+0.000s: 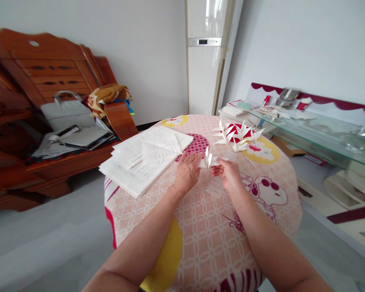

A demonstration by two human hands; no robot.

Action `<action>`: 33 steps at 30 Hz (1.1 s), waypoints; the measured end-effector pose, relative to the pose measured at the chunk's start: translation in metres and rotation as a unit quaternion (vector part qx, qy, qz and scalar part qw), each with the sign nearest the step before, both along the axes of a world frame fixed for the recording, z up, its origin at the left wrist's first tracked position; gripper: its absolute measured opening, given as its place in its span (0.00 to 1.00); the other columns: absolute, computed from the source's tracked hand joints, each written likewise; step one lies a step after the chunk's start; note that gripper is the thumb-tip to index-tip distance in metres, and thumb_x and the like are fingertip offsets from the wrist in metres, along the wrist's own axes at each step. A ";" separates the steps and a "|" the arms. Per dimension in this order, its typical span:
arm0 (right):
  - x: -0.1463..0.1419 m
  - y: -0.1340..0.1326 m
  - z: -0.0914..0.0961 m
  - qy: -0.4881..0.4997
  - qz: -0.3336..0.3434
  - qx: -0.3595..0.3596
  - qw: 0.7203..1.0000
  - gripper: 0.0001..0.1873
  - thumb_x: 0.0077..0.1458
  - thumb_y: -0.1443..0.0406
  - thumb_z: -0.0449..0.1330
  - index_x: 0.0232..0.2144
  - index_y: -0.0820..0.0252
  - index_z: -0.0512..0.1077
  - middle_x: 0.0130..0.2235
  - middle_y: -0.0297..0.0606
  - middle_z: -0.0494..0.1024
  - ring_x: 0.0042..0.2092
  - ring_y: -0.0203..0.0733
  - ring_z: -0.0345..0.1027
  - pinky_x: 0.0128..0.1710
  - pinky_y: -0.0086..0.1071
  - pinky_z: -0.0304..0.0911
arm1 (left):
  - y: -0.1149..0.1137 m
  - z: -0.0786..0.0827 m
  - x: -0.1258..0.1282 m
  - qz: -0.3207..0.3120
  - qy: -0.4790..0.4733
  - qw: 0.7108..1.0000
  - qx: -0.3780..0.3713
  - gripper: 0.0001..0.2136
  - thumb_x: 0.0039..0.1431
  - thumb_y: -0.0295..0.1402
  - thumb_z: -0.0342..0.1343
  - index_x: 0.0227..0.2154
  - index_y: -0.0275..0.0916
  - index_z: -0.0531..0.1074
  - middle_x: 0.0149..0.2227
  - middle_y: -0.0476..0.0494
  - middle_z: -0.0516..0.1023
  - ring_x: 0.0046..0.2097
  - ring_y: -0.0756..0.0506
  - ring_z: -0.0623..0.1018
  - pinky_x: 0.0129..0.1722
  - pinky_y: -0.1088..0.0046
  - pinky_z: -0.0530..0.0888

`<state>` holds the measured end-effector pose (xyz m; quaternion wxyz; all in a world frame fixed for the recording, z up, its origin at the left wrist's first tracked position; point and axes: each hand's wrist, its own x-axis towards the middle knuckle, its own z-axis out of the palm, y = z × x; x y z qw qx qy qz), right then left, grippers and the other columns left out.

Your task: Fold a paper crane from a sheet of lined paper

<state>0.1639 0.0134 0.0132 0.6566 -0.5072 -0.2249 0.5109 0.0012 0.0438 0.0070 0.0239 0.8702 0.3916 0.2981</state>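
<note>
Both my hands meet over the middle of a round table covered by a pink patterned cloth (207, 227). Between them is a small folded white paper piece (208, 160) with points sticking up. My left hand (187, 172) lies beside it with fingers pressed against its left side. My right hand (226, 172) pinches its right side with curled fingers. Several finished folded paper cranes (239, 136) lie in a loose group at the far side of the table.
A stack of white printed sheets (142, 160) lies on the table's left part. A wooden bench (48, 121) with a grey bag and papers stands to the left. A glass shelf (316, 129) with cups and clutter runs along the right. A white fridge (205, 56) stands behind.
</note>
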 end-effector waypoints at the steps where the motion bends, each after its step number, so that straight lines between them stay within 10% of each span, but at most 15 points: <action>1: 0.000 0.000 -0.001 -0.001 0.012 0.000 1.000 0.08 0.47 0.65 0.65 0.21 0.62 0.71 0.18 0.39 0.77 0.16 0.38 0.68 0.13 0.27 0.65 | 0.001 -0.001 0.000 0.011 0.014 1.000 0.008 0.26 0.57 0.22 0.51 0.60 0.37 0.68 0.58 0.36 0.75 0.61 0.38 0.71 0.68 0.50 0.54; 8: 0.008 0.005 -0.012 -0.186 -0.040 0.051 0.980 0.13 0.43 0.65 0.66 0.35 0.61 0.77 0.24 0.35 0.79 0.24 0.43 0.73 0.22 0.33 0.70 | 0.008 -0.005 -0.004 0.022 0.058 0.998 -0.009 0.17 0.63 0.24 0.48 0.52 0.39 0.74 0.48 0.38 0.81 0.51 0.40 0.78 0.63 0.55 0.61; 13: 0.015 0.005 -0.015 -0.555 -0.031 0.128 0.821 0.16 0.52 0.71 0.56 0.41 0.60 0.79 0.51 0.47 0.79 0.54 0.52 0.70 0.57 0.46 0.63 | 0.008 -0.006 -0.002 0.067 0.074 0.995 -0.022 0.14 0.64 0.25 0.48 0.47 0.38 0.76 0.40 0.37 0.82 0.43 0.40 0.80 0.50 0.63 0.70; 19: 0.004 -0.001 -0.013 -0.719 0.070 0.119 0.681 0.23 0.50 0.77 0.51 0.45 0.64 0.77 0.50 0.49 0.79 0.58 0.52 0.65 0.63 0.46 0.51 | 0.006 -0.008 0.002 0.111 0.087 0.989 -0.037 0.14 0.65 0.26 0.46 0.47 0.35 0.76 0.36 0.35 0.82 0.38 0.40 0.80 0.41 0.66 0.71; 25: -0.001 -0.003 -0.009 -0.725 0.096 0.007 0.682 0.21 0.58 0.74 0.48 0.47 0.65 0.77 0.41 0.51 0.82 0.44 0.51 0.74 0.43 0.36 0.62 | 0.001 -0.004 0.008 0.074 0.051 0.994 -0.069 0.16 0.65 0.24 0.46 0.50 0.37 0.74 0.41 0.37 0.81 0.42 0.41 0.80 0.45 0.66 0.72; 33: -0.006 0.000 -0.012 -0.681 0.050 0.040 0.730 0.24 0.55 0.75 0.47 0.49 0.68 0.75 0.42 0.51 0.82 0.43 0.49 0.75 0.42 0.34 0.61 | -0.011 0.000 0.025 0.074 -0.037 0.986 -0.148 0.16 0.62 0.22 0.47 0.52 0.32 0.70 0.44 0.32 0.80 0.44 0.38 0.80 0.45 0.65 0.72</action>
